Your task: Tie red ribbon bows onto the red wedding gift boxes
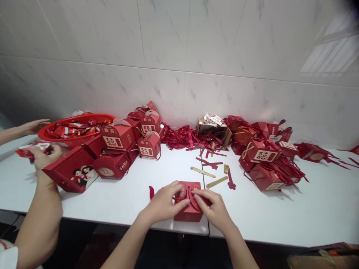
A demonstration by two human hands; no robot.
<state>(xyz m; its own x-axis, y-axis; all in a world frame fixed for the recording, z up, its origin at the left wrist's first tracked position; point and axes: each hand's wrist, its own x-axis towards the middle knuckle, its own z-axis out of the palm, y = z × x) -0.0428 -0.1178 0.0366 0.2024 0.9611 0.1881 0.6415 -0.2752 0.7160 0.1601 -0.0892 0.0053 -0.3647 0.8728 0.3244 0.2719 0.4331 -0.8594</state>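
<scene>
A small red gift box [187, 215] stands on the white table near its front edge, between my two hands. Its curved top flaps meet in the middle, with red ribbon about them. From the left, my left hand [167, 201] pinches the ribbon at the flaps, thumb and fingers closed. Opposite it, my right hand [211, 206] has its fingers drawn together on the ribbon by the right flap. A loose ribbon end [151, 192] sticks out left of my left hand. My fingers partly cover the top of the box.
Left, a co-worker's hand [46, 155] holds wrapped sweets beside a red basin [75, 139] of sweets. Red gift boxes [117, 136] are stacked there, more boxes [263, 151] at right. Behind lie a ribbon heap [181, 137], an open carton [227, 136] and loose strips [203, 172].
</scene>
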